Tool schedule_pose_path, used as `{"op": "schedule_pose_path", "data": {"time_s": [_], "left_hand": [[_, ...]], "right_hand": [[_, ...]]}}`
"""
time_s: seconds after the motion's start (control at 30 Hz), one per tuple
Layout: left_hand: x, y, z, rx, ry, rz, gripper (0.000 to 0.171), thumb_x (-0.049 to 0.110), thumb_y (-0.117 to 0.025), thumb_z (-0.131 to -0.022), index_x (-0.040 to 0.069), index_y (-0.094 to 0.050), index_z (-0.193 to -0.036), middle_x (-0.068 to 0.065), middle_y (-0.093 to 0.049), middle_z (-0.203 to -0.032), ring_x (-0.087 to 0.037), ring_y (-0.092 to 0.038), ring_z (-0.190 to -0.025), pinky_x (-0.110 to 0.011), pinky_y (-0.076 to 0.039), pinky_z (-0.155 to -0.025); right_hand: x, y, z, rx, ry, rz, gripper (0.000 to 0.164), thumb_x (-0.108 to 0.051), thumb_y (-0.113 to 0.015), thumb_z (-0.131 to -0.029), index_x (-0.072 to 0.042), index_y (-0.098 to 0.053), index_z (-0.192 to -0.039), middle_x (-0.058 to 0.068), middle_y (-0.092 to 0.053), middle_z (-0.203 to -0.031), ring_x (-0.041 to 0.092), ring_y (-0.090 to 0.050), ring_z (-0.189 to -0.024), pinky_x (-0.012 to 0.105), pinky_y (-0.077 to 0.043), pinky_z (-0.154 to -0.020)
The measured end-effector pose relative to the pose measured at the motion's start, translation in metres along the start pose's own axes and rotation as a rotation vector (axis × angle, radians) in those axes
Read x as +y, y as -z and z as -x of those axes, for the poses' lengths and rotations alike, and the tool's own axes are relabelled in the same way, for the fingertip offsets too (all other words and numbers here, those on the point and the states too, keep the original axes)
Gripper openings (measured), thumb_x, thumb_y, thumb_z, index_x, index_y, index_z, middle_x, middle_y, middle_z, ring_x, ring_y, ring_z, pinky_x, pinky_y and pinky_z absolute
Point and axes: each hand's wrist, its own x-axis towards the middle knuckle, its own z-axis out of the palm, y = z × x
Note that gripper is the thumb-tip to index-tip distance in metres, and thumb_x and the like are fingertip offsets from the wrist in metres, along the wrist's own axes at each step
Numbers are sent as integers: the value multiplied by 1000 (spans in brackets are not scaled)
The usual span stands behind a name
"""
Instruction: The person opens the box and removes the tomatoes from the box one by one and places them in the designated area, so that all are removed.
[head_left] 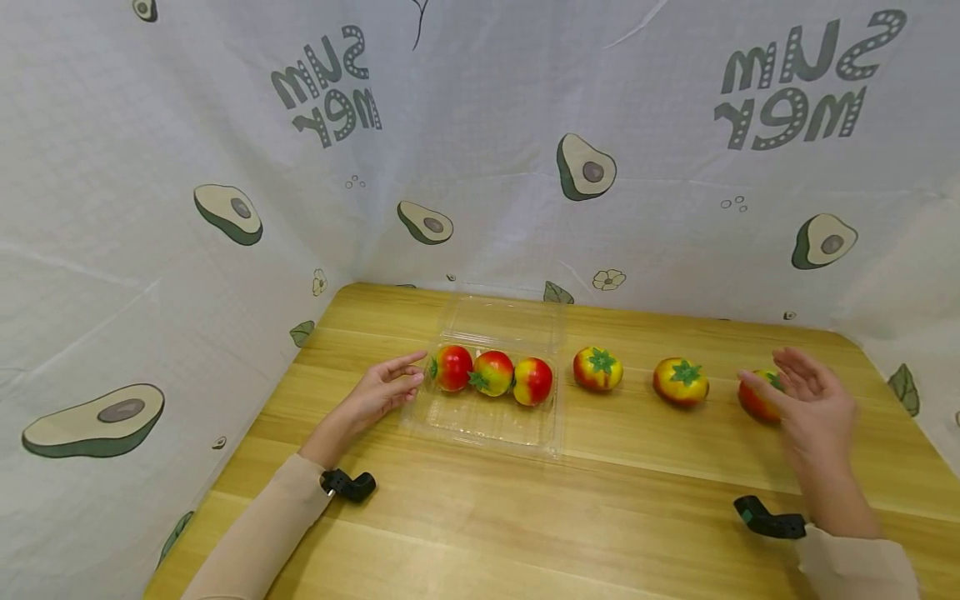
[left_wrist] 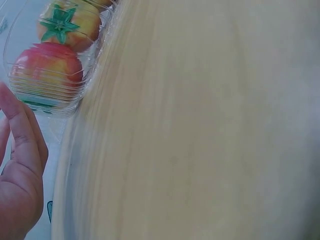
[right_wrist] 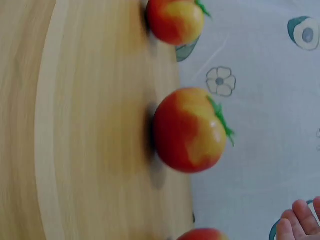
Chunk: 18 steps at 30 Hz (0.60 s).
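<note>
A clear plastic box [head_left: 480, 423] lies on the table with its lid [head_left: 502, 321] folded back. Three tomatoes, red and yellow with green leafy tops, sit in a row along its far side: left [head_left: 453, 368], middle [head_left: 493, 373] and right [head_left: 533, 382]. My left hand [head_left: 378, 390] is at the box's left side, fingers extended; whether they touch it I cannot tell. Outside stand three more: a near one [head_left: 597, 369], a middle one [head_left: 681, 382] and the rightmost tomato [head_left: 761, 396]. My right hand [head_left: 817, 408] hovers by the rightmost, thumb and fingers apart, partly covering it.
The wooden table [head_left: 480, 533] extends toward me in front of the box. Behind it and on both sides hangs a white cloth [head_left: 495, 100] printed with avocados and lettering. Each wrist carries a small black camera mount.
</note>
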Motion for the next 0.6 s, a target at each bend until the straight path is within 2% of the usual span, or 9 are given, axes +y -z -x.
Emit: {"op": "schedule_pose_path", "data": {"time_s": [0.13, 0.6], "left_hand": [[0, 0, 0, 4, 2, 2, 55, 2, -59, -100, -1, -40, -151, -9, -57, -113, -10, -56, -77, -18, -52, -68], [0, -1, 0, 1, -7, 1, 54, 2, -58, -100, -1, -39, -151, -12, -55, -115, -9, -55, -76, -18, -51, -67]], "right_hand": [[0, -6, 3, -113, 6, -15, 51, 9, -75, -82, -15, -61, -125, -8, -63, -116, 1, -55, -111, 5, -44, -85], [4, -31, 15, -334, 63, 12, 48, 13, -70, -85, -10, -60, -127, -6, -64, -118, 0, -59, -109, 8, -45, -88]]}}
